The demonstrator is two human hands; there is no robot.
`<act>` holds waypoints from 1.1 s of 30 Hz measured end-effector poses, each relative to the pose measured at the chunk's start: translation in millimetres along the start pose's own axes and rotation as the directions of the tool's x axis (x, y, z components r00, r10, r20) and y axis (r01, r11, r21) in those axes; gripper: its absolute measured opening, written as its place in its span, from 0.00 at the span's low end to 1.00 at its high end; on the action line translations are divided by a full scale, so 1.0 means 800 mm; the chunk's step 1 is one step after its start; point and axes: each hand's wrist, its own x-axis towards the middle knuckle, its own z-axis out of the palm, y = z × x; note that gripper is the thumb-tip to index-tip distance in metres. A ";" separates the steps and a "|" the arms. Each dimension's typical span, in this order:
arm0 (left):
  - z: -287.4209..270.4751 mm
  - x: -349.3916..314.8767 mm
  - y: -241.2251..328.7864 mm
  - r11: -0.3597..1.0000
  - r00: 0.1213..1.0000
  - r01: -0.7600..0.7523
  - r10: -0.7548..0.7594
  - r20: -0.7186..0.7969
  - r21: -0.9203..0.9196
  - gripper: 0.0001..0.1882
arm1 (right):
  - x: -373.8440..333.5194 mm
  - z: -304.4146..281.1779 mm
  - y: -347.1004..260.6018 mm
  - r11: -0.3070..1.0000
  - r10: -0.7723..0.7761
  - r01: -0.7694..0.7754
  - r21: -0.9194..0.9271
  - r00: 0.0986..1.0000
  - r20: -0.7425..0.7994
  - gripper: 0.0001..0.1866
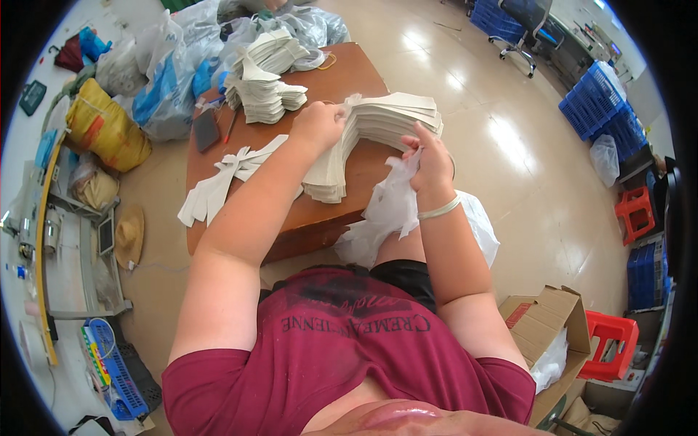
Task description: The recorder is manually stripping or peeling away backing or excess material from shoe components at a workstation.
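A thick stack of curved, cream-coloured cut pieces (385, 109) lies on the brown table (313, 221), bending like an arch. My left hand (320, 125) is closed at the stack's left upper corner; what its fingers pinch, if anything, is hidden. By the stack's right end my right hand (434, 158) grips crumpled, thin white plastic (392, 192), which hangs down towards my lap. Loose strips of the same cream material (225, 178) lie fanned under my left forearm. Farther back on the table sits another pile of cream pieces (263, 91).
Stuffed plastic bags (171, 73) crowd the table's far left side. On its left edge are a dark flat object (206, 131) and a red pen (231, 127). An open cardboard box (542, 327) and a red stool (611, 345) stand to my right. Blue crates (592, 102) are stacked farther off.
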 end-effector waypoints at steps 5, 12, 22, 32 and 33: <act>-0.019 -0.041 -0.050 0.909 0.981 0.048 -0.120 -0.151 -0.415 0.16 | -0.081 -0.019 0.027 0.959 0.005 0.108 -0.262 0.918 0.397 0.11; -0.047 -0.134 -0.291 0.728 0.751 0.353 -0.595 -0.287 -0.588 0.17 | -0.170 -0.002 0.038 0.249 -0.056 0.968 -0.010 0.025 0.998 0.08; -0.027 -0.153 -0.251 0.850 0.847 0.507 -0.460 -0.267 0.144 0.25 | -0.189 0.017 0.084 0.237 0.058 0.972 0.009 -0.023 0.998 0.03; 0.004 -0.126 -0.271 0.923 0.776 0.305 -0.384 -0.500 -0.236 0.23 | -0.190 0.031 0.085 0.222 0.058 0.975 0.005 -0.018 0.998 0.07; 0.001 -0.128 -0.270 0.924 0.776 0.302 -0.382 -0.502 -0.236 0.23 | -0.190 0.033 0.086 0.214 0.044 0.977 0.019 -0.029 0.999 0.08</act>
